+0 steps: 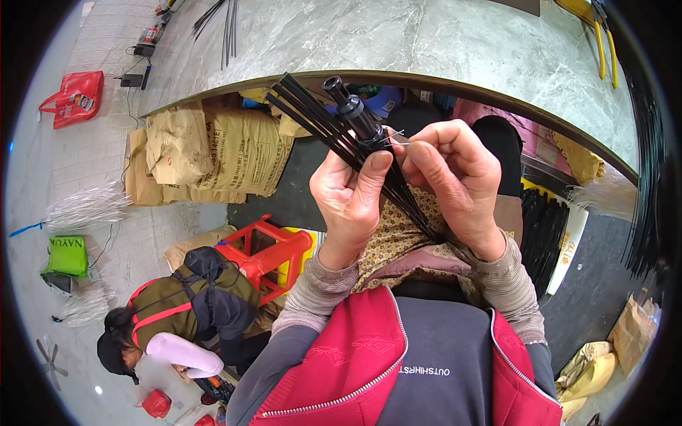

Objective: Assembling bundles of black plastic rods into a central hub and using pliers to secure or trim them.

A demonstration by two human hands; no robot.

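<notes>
A bundle of thin black strips (310, 119) slants across in front of me, with a black ribbed plastic tube (360, 117) lying against it. My left hand (349, 195) is closed around the strips and the tube's lower end, its thumb pressed on top. Thin pale wire (399, 144) pokes out beside that grip. At the wire, my right hand (458, 170) is closed in a pinch, thumb against fingertip. The strips' lower ends reach down over the patterned cloth (387, 238) on my lap.
A grey marbled table (426, 42) spans the far side, with yellow-handled pliers (605, 50) at its right. Long black strips (646, 199) hang off that end. Brown paper sacks (241, 153) stand under the table's left. A red stool (263, 248) and a bending person (192, 305) are at left.
</notes>
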